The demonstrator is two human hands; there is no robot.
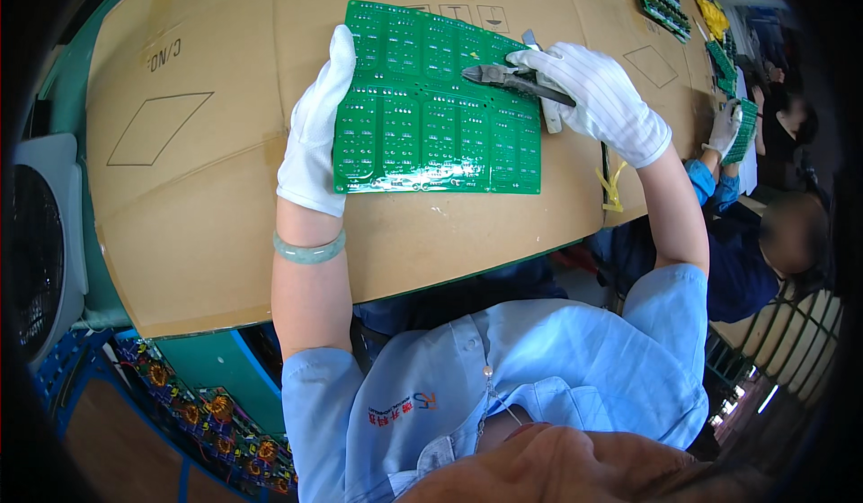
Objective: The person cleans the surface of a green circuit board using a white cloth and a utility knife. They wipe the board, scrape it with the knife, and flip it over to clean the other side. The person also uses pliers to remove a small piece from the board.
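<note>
Work under way, amount finished unclear

Your green circuit board [431, 130] is over the cardboard [216, 233], its solder-dotted face toward you; whether it rests there or is lifted, you cannot tell from this view. Your gloved left hand [316, 121] closes on its left edge, with some fingers hidden behind. Your gloved right hand [600, 94] is wrapped around dark cutting pliers [503, 79], their nose over the upper right of the face; how wide the jaws stand is too small to tell. So the board is up and the tool is placed, by my judgement mid-job, but which joints are finished or left does not show. Farther right, a co-worker's gloved hand [723, 130] holds another green board [742, 131]. More boards [661, 1] lie at the upper right.
</note>
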